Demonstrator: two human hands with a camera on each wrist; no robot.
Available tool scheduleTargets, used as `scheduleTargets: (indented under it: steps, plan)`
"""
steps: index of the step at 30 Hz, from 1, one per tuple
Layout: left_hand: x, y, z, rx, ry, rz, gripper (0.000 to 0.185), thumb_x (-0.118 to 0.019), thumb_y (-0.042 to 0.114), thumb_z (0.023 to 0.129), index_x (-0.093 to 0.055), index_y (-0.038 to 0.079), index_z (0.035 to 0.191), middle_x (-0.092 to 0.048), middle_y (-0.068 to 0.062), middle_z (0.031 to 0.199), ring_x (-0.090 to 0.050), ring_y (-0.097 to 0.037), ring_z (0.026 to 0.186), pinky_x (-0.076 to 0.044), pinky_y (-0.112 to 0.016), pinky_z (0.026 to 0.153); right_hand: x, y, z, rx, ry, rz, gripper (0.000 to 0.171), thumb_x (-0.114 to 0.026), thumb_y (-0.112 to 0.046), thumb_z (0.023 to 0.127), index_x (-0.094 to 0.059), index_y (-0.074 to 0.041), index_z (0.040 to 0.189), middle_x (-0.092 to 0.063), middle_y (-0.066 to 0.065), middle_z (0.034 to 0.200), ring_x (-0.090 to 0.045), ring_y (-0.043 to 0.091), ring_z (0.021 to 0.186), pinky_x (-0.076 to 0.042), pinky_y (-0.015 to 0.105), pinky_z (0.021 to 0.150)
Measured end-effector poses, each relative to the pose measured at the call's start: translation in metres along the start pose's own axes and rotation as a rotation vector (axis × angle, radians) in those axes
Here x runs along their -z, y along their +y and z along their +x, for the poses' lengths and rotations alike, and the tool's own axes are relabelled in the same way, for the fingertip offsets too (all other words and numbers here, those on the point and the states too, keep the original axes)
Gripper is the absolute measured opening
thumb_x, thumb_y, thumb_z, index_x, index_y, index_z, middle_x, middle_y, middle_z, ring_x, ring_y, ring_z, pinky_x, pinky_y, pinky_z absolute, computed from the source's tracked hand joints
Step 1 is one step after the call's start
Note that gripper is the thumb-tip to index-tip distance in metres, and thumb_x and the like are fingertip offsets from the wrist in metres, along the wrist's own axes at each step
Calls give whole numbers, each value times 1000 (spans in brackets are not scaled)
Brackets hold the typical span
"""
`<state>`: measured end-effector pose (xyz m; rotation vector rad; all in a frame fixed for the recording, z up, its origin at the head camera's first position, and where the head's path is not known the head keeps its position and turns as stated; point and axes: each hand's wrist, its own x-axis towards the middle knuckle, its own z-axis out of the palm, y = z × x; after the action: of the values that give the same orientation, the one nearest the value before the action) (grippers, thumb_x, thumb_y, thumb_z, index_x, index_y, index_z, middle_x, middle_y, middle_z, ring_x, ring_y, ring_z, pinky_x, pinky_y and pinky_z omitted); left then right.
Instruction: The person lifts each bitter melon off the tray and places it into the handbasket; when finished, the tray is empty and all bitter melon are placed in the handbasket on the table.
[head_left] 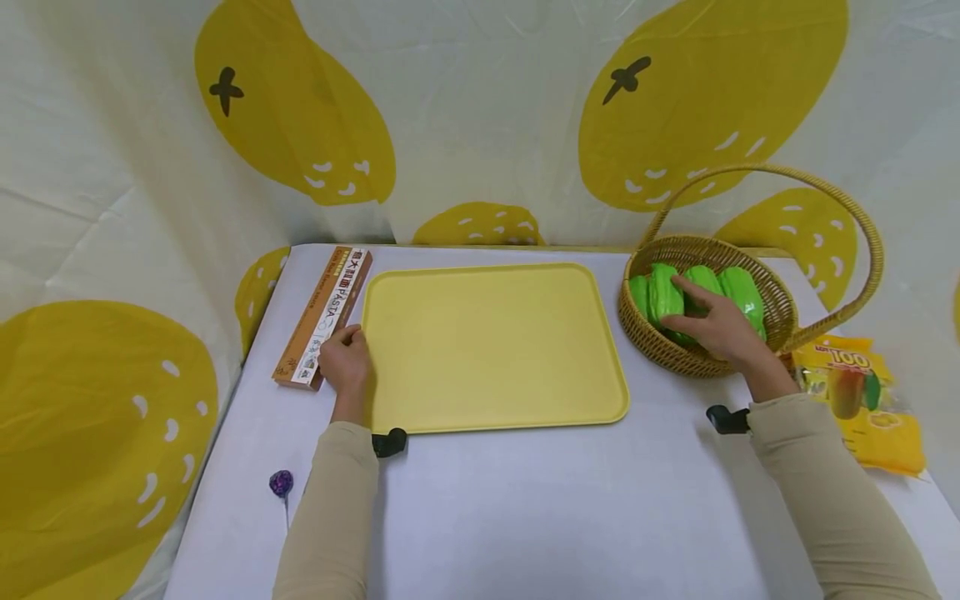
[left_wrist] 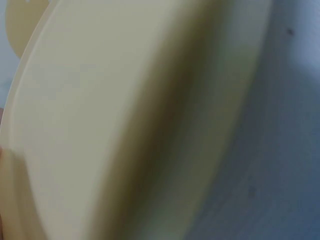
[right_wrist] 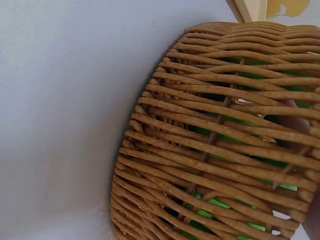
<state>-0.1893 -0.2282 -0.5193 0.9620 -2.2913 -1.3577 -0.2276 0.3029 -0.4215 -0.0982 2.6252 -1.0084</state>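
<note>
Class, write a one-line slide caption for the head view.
Right hand on green packets in a wicker basket; left hand at the yellow tray.

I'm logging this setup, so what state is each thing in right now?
tray: flat, bare
left hand: resting at the tray's edge
basket: upright, holding packets
green packets: inside the basket
right hand: on the green packets
pasta box: lying flat, closed
lollipop: lying wrapped

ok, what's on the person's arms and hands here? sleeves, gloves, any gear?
Both arms wear long beige sleeves, the left sleeve and right sleeve ending at the wrist. The left hand and right hand are bare, no gloves. A small black wrist device sits at each cuff, left and right.
</note>
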Motion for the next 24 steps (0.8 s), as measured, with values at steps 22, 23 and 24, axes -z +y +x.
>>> scheduleTargets:
  steps: [22, 23, 24]
  plan:
    - [-5, 9, -1, -54, -73, 62, 31, -53, 12, 102, -72, 3, 124, -70, -22, 127, -65, -41, 117, -52, -54, 101, -1, -4, -21, 49, 106, -136, 75, -52, -40, 105, -15, -12, 164, -21, 38, 161, -26, 64, 141, -29, 78, 107]
    - [-3, 10, -1, -77, -73, 81, 31, -53, 13, 102, -72, 3, 123, -70, -22, 126, -65, -41, 117, -52, -54, 101, -1, -7, -22, 67, 124, -161, 73, -51, -39, 106, -17, -10, 164, -24, 38, 160, -28, 65, 140, -29, 78, 106]
    - [-2, 13, -1, -107, -69, 102, 31, -53, 14, 102, -73, 4, 123, -70, -22, 127, -64, -41, 118, -52, -55, 100, -1, -9, -24, 88, 144, -177, 71, -51, -38, 106, -20, -9, 163, -27, 38, 159, -32, 65, 137, -31, 78, 105]
